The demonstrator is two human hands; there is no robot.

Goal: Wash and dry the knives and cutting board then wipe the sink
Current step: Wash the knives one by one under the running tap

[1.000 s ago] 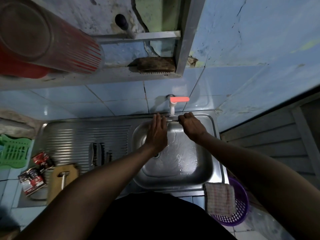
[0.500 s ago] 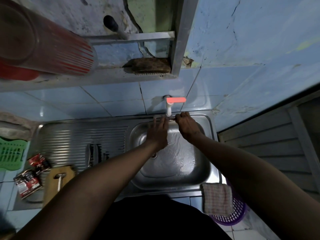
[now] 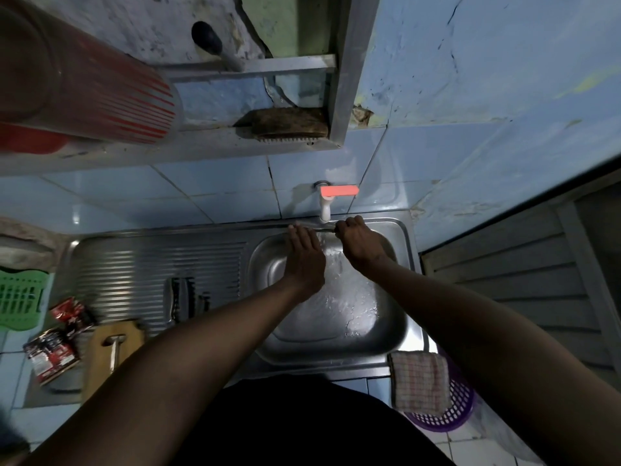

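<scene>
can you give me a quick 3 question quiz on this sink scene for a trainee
1. True or false: the right hand grips a knife under the tap.
2. Where does the checked cloth hang? A) the sink's front edge B) the shelf C) the green basket
3. Fill in: the wooden cutting board lies to the ___ of the basin.

Key: 1 true; 2 A; 3 left. The left hand lies flat against the blade.
</scene>
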